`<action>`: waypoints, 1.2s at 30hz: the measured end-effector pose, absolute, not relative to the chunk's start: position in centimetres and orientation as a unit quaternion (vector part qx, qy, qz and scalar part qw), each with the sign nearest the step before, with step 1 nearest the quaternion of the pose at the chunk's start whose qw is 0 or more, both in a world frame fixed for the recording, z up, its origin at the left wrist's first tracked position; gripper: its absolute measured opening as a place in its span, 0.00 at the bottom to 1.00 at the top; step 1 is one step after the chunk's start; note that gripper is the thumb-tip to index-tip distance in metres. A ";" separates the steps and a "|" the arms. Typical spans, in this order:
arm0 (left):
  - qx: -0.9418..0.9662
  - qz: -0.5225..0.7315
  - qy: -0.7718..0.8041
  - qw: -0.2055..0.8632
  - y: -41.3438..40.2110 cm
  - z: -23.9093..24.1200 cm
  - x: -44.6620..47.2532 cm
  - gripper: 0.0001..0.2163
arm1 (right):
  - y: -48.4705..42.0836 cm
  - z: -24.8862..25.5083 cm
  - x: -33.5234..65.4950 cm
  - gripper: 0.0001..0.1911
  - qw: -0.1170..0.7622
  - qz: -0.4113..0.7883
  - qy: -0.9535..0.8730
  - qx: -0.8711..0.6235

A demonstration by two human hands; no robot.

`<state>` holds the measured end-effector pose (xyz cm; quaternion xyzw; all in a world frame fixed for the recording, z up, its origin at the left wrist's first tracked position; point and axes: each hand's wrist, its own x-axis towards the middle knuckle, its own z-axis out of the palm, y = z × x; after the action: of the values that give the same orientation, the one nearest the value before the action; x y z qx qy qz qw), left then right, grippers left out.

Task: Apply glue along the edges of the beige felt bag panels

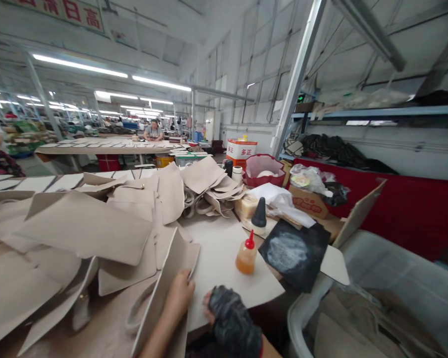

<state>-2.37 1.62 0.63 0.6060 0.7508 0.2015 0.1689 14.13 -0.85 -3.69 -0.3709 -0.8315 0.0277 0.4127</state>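
My left hand [180, 292] is closed on a beige leather bag panel [164, 278] that stands tilted at the front of the table. Close by on the right, my right hand [226, 314] wears a black covering that leaves the fingertips bare. Its fingers are curled near the front edge of a pale board [216, 248]; whatever they hold, if anything, is hidden. On this board stands a squeeze bottle [246, 256] with a red nozzle and amber liquid. To the left, many beige bag pieces [93, 226] lie in a loose heap, some with curved handles.
Behind the amber bottle is a dark cone-topped bottle [259, 216], beside a black sheet [296, 251] with white smears. A red basin [265, 169] sits farther back. At the right front, a translucent bin [399, 258] contains beige pieces. A person [154, 131] works at a distant table.
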 end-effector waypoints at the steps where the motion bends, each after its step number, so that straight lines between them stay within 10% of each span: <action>1: 0.605 0.203 0.750 0.175 1.7 0.1 -2.0 0.13 | 0.2 -4.1 16.5 0.11 0.470 -0.003 -0.781 -0.411; 6: 0.595 0.187 0.755 0.200 1.7 -0.5 -1.8 0.10 | 7.1 -5.1 23.8 0.34 0.571 0.032 -0.605 -0.554; 20: 0.623 0.129 0.756 0.155 1.0 0.4 -2.0 0.15 | 4.7 0.6 23.0 0.18 0.449 0.519 -0.592 -0.422; 36: 0.560 0.255 0.756 0.225 2.7 -0.6 -3.2 0.13 | 3.6 5.7 24.3 0.32 0.556 0.522 -0.458 -0.456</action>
<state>-3.17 2.67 -0.57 0.5597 0.7560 0.2546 0.2246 24.35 3.65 5.72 -0.4560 -0.4580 0.5223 0.5564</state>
